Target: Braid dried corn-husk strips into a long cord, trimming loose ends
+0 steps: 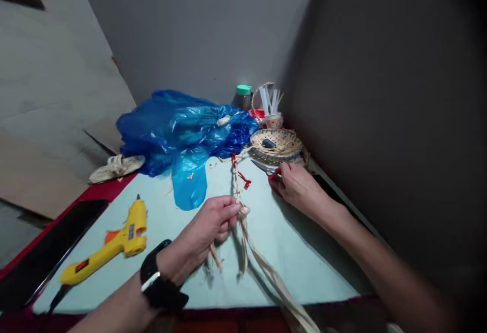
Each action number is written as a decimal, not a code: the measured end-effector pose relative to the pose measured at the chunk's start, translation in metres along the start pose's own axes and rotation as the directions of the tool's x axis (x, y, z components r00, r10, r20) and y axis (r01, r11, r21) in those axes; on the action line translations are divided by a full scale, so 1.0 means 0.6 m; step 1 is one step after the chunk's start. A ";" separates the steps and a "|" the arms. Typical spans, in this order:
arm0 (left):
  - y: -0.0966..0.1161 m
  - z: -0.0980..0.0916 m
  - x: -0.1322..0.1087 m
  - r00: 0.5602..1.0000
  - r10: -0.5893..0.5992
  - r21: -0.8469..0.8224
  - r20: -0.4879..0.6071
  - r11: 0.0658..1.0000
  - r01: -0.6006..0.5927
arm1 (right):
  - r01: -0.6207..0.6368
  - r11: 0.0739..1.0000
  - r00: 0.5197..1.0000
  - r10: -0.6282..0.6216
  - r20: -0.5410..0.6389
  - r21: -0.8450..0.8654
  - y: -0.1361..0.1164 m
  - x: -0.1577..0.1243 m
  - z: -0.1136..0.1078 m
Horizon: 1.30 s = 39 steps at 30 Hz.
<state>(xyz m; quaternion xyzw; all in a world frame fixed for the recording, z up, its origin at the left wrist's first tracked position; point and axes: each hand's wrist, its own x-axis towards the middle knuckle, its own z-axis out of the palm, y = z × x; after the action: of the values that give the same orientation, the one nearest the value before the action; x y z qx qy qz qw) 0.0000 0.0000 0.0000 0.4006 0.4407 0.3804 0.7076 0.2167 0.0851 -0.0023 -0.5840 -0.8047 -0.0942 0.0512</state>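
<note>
My left hand (213, 224) is closed in a pinch on a braid of pale dried leaf strips (243, 221) that lies along the light green table top (289, 252). Loose strip ends trail toward the table's near edge. Red thread (243, 176) is tied round the braid's far part. My right hand (299, 187) reaches to the red-handled scissors (271, 173) lying by a woven basket, its fingers curled on the handles. A black watch is on my left wrist.
A yellow glue gun (110, 249) lies at the left. A blue plastic bag (182, 135) fills the back, with dried husk (116, 167) beside it. A woven basket (277, 144), a teal-lidded jar (243, 96) and a cup of sticks (271, 107) stand at the back right by the dark wall.
</note>
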 end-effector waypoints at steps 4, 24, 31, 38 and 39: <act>0.003 0.001 -0.010 1.000 -0.015 -0.033 -0.010 0.999 0.015 | -0.055 0.967 0.995 0.074 -0.068 0.249 0.015 -0.042 -0.047; 0.018 0.003 -0.014 0.999 -0.037 -0.112 -0.004 0.993 0.037 | 0.242 0.746 0.902 -0.408 0.139 0.621 -0.033 -0.121 -0.106; 0.016 0.001 -0.011 0.999 -0.037 -0.111 0.003 0.993 0.037 | 0.284 0.783 0.900 -0.417 0.127 0.554 -0.031 -0.116 -0.110; 0.013 -0.003 -0.006 1.000 -0.019 -0.117 0.018 0.993 0.021 | 0.303 0.777 0.895 -0.430 0.115 0.551 -0.026 -0.125 -0.103; 0.013 -0.002 -0.007 1.000 -0.022 -0.118 0.021 0.993 0.024 | 0.303 0.772 0.896 -0.430 0.107 0.558 -0.027 -0.125 -0.102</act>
<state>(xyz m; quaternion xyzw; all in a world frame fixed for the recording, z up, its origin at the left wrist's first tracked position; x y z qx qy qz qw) -0.0040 -0.0002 0.0079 0.3566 0.4151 0.3937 0.7386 0.2230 -0.0024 0.0416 -0.3844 -0.8981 0.1903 0.0970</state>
